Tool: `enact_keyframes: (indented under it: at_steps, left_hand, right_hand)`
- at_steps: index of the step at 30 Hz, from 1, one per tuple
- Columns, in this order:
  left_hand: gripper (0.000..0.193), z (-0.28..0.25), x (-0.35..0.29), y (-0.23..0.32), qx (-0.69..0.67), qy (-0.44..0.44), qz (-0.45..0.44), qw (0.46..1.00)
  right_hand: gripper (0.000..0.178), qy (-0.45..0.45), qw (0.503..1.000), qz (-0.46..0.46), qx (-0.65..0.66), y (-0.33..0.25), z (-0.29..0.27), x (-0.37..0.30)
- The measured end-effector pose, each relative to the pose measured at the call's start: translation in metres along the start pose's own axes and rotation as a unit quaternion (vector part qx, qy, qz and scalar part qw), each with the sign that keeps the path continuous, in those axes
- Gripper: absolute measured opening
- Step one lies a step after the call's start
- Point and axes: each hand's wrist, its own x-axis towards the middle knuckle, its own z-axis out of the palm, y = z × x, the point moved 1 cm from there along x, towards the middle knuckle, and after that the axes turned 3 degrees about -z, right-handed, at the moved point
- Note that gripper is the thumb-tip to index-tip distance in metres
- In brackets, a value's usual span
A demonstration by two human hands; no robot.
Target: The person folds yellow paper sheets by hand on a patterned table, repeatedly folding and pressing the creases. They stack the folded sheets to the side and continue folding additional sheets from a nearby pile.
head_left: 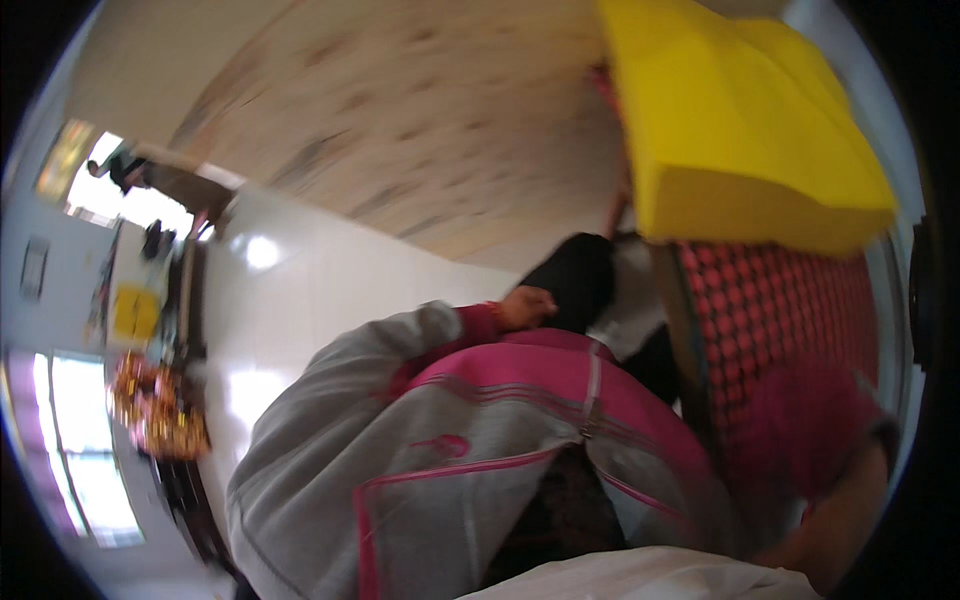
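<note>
My left hand [525, 307] rests by my lap beside a black-trousered leg [575, 280], fingers curled in loosely, and nothing shows in them. The left sleeve is grey with a pink cuff. At the lower right, my right hand [805, 555] is blurred, next to a bunched pink cuff [800, 430] and a white cloth [650, 577]; its fingers cannot be made out. A grey and pink zip jacket [450, 440] covers my front, partly open over something dark.
A large yellow block-shaped thing [740, 130] lies on a red and black checked cover [770, 310] at right. Ahead spreads a tan, wood-like surface [400, 110] with brown streaks. Pale shiny floor [300, 270] stretches left. A person [122, 170] is by the far opening; gold-coloured items [160, 410] stand left.
</note>
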Motion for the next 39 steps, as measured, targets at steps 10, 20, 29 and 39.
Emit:
enact_keyframes:
  at_steps: [10, 20, 29, 39]
  left_hand:
    - [0.020, 0.008, 0.026, 0.033, -0.010, -0.088, -0.088, 0.992]
    - [0.022, 0.046, 0.141, 0.032, 0.059, -0.342, 0.236, 0.908]
    - [0.017, 0.071, 0.139, 0.057, -0.066, -0.387, -0.045, 0.918]
    - [0.014, 0.035, 0.115, 0.021, -0.144, -0.291, 0.043, 0.945]
  right_hand:
    - [0.014, 0.021, 0.987, -0.126, 0.097, -0.032, -0.021, -0.004]
    - [0.019, 0.055, 0.974, -0.152, 0.160, -0.020, -0.047, -0.028]
    - [0.027, 0.120, 0.962, -0.083, 0.230, -0.016, -0.045, -0.016]
    - [0.018, 0.173, 0.977, -0.034, 0.119, 0.045, -0.061, 0.010]
